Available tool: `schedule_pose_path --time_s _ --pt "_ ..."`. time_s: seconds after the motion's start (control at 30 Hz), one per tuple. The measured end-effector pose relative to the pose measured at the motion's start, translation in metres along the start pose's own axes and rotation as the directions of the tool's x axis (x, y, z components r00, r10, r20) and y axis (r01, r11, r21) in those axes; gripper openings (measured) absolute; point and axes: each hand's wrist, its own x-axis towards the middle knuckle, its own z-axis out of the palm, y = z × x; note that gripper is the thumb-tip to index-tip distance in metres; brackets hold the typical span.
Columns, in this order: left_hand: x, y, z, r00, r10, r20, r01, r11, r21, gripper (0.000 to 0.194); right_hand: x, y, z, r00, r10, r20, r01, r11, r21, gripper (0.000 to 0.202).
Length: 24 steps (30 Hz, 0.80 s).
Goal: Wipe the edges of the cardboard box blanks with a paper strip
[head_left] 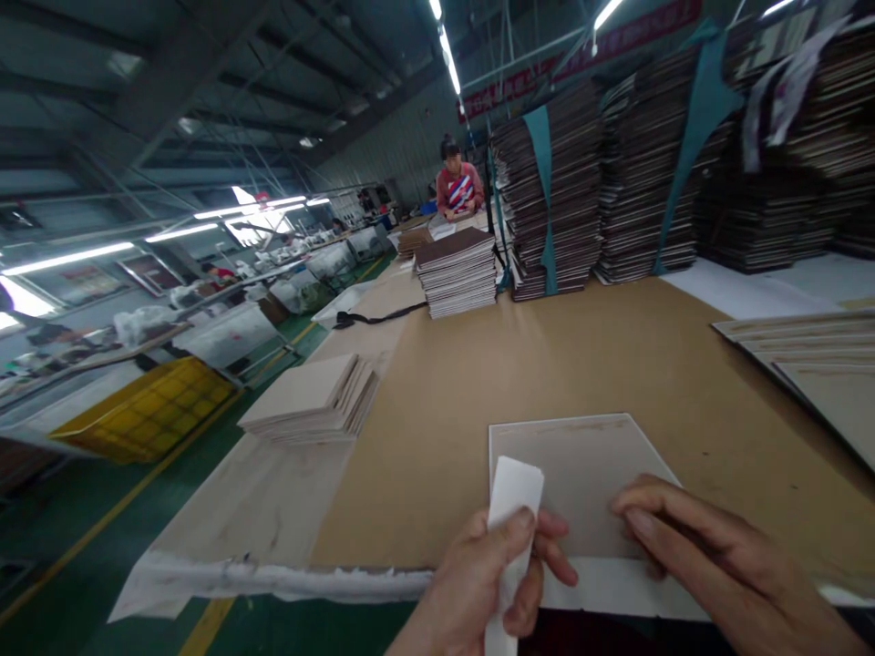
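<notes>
A narrow white strip [514, 510], possibly a stack of strips, stands tilted up in my left hand [488, 569], whose thumb lies across its front. My right hand [717, 547] is at the lower right with thumb and index finger pressed together; whatever may be between them is too small to tell. Beneath both hands a grey-beige panel [581, 456] with a pale border lies flat on the brown table surface [437, 437], its near part reaching the table's front edge.
A stack of beige boards [307, 401] sits at the left. Farther back are a stack of dark-topped panels [457, 273] and tall piles [561, 182] with teal straps. More panels [820, 355] lie at the right. A person [459, 187] works at the far end.
</notes>
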Motion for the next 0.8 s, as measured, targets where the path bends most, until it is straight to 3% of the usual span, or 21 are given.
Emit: schedule_pose_path --time_s 0.13,0.23,0.47,0.57,0.73,0.8 --pt "0.01 -0.01 0.016 0.998 0.016 0.061 -0.03 0.974 0.226 0.051 0.026 -0.015 0.018 0.979 0.074 0.189 -0.127 0.949 0.287 0.045" --pt "0.012 -0.012 0.022 0.994 0.0 0.112 -0.039 0.936 0.349 0.053 0.033 -0.009 0.018 0.964 0.142 0.226 -0.212 0.922 0.324 0.05" --pt "0.018 -0.013 0.024 0.991 -0.025 0.135 -0.008 0.972 0.234 0.05 0.032 -0.014 0.01 0.981 0.044 0.19 -0.094 0.96 0.264 0.048" --pt "0.019 -0.015 0.024 0.989 -0.006 0.146 -0.026 0.976 0.217 0.047 0.031 -0.013 0.01 0.98 0.088 0.178 -0.138 0.947 0.289 0.051" --pt "0.02 -0.014 0.029 0.995 0.065 0.078 -0.082 0.97 0.228 0.042 0.031 -0.007 0.011 0.939 0.076 0.335 -0.225 0.872 0.434 0.045" --pt "0.02 -0.014 0.032 0.995 0.065 0.073 -0.081 0.965 0.25 0.041 0.03 -0.006 0.012 0.943 0.094 0.319 -0.231 0.876 0.425 0.046"
